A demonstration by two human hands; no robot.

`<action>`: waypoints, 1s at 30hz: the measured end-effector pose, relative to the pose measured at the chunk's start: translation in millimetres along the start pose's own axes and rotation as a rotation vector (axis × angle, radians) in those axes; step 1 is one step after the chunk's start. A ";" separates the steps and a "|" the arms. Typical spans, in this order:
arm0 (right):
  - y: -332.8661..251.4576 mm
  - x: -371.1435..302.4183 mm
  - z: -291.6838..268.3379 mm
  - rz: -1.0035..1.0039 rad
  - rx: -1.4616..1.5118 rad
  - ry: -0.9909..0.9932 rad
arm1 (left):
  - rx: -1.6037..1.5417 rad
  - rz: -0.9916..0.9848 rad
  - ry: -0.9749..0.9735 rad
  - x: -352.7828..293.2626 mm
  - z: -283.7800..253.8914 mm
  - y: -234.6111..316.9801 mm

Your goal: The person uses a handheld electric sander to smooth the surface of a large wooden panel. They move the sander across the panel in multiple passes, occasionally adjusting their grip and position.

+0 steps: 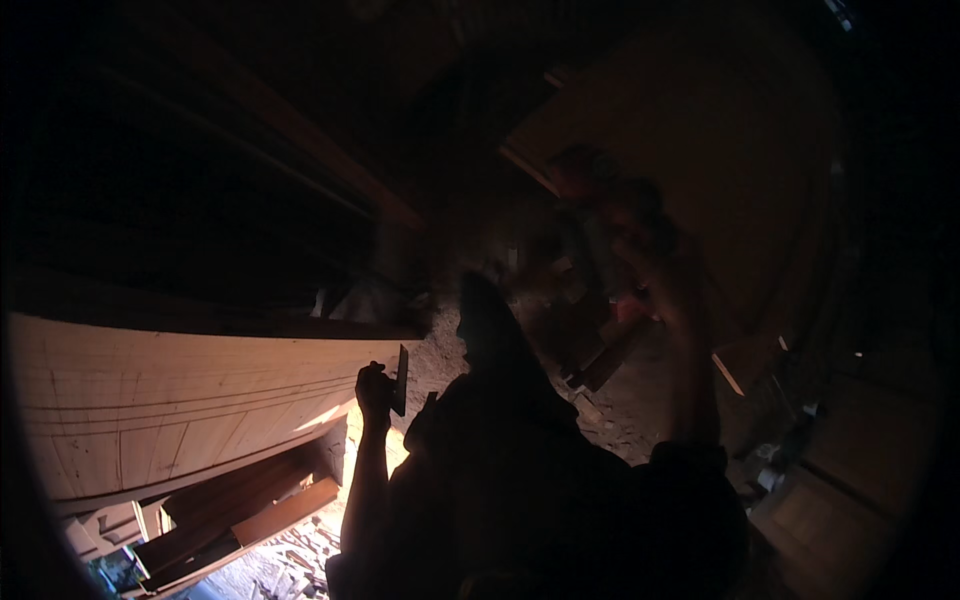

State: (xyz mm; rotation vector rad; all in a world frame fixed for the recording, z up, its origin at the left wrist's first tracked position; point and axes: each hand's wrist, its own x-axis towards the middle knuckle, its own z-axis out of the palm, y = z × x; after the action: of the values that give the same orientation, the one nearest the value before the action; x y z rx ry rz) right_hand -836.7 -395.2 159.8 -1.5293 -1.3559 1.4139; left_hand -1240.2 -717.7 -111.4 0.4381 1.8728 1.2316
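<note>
The picture is very dark. My left hand (374, 388), a black silhouette, is closed around a thin flat strip (401, 380) held upright, just off the right end of a pale wooden panel (210, 400). Pencil-like lines run along and across that panel. Farther off to the right, my right hand (650, 250) is closed around a dark tool with reddish parts (590, 180), blurred and too dim to name. It is by the left edge of a large brownish board (700, 170).
Below the panel are stacked wooden pieces (285, 510) in bright light. Scraps and shavings (610, 420) litter the dim floor. Long beams (300, 140) lie at the upper left. Panels (830, 520) are at the lower right.
</note>
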 end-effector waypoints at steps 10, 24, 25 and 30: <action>-11.8 100.9 12.5 -0.152 -0.028 0.402 | 0.516 0.279 -0.287 176.4 113.0 196.2; -108.7 144.3 16.5 0.122 0.332 0.981 | -0.038 0.232 -0.501 344.0 305.8 436.2; -111.5 142.7 16.2 0.151 0.308 1.047 | -0.017 0.228 -0.522 349.7 326.6 451.2; -132.0 146.0 33.8 0.236 0.176 1.359 | -0.053 0.194 -0.704 421.0 384.6 486.7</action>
State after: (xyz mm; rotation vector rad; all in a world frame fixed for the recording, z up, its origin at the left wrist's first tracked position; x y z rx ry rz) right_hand -919.3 -228.6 232.7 -1.9206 -0.2067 0.2964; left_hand -1257.6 12.0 59.5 0.9065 1.2139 1.0571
